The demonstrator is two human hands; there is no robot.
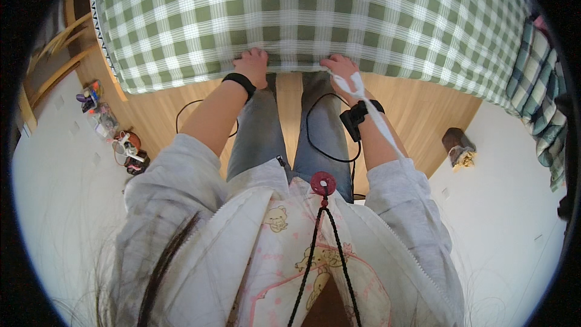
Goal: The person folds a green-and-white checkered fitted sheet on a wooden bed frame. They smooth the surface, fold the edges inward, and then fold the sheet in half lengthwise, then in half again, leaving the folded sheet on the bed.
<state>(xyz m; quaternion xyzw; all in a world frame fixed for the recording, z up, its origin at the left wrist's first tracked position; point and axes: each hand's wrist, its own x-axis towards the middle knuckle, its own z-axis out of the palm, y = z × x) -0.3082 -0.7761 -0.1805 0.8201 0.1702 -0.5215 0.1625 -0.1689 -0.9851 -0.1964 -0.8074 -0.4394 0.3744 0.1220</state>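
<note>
A green-and-white checked cloth [295, 18] spreads before me, its near edge crossing above my legs. My left hand [253, 67] is at this edge, left of the middle, with curled fingers gripping the fabric. Farther right, my right hand [343, 75] grips the same edge; its thumb is not clearly visible. A black band [240, 85] circles my left wrist. On the right wrist sits a black strapped device [354, 120] with a black cable [313, 145] looping down from it. A white strip [379, 118] trails from the right hand along the forearm.
Bagged small items [103, 120] and a round reddish-brown object [128, 141] line the left floor. A brown container [456, 141] stands at right. A dark-green plaid cloth [533, 81] hangs at far right; wooden bars [54, 77] stand at left. A red ring pendant [323, 173] dangles before me.
</note>
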